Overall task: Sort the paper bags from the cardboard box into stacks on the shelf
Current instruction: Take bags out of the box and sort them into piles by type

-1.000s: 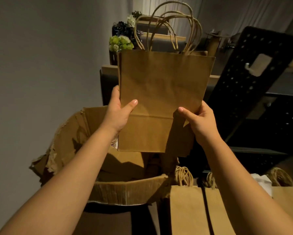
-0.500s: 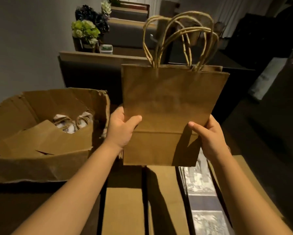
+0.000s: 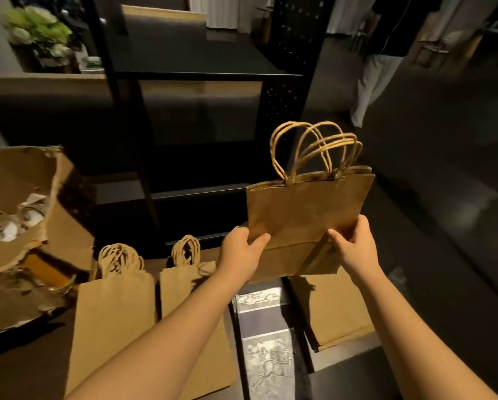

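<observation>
Fingers of left hand and right hand pinch the lower half of an upright flat paper bag, thumbs in front, above stacks on the shelf.

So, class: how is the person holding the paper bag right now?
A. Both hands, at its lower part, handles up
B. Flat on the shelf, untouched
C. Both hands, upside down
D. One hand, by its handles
A: the left hand and right hand each grip the lower part of the paper bag, its twine handles pointing up.
</observation>
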`<act>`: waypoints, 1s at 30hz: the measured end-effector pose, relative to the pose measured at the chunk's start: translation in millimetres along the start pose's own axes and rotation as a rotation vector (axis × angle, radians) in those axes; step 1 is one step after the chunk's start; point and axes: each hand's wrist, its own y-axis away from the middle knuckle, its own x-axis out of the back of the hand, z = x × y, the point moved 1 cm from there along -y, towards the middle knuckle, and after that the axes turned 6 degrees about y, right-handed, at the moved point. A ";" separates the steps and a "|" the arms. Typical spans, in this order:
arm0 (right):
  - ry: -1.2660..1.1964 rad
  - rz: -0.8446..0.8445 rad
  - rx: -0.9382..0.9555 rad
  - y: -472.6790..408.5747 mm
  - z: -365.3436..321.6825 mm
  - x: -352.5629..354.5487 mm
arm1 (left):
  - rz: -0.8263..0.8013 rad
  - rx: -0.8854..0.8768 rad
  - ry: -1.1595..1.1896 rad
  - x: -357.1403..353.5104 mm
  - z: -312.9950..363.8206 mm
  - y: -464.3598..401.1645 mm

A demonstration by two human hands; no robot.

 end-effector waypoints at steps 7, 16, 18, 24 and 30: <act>0.048 -0.009 -0.115 -41.5 44.3 36.4 | -0.024 0.016 -0.077 -81.9 6.2 -9.9; 0.020 -0.134 -0.180 -68.7 84.2 44.9 | -0.032 0.086 -0.157 -124.6 -9.0 -15.5; 0.029 -0.161 -0.179 -73.3 92.8 44.1 | -0.033 0.093 -0.134 -128.6 -10.2 -17.6; 0.062 -0.223 -0.185 -84.4 112.2 39.1 | -0.009 0.135 -0.118 -133.6 -16.3 -17.4; 0.004 -0.237 -0.228 -89.3 123.1 32.7 | -0.054 0.168 -0.095 -142.3 -19.8 -19.2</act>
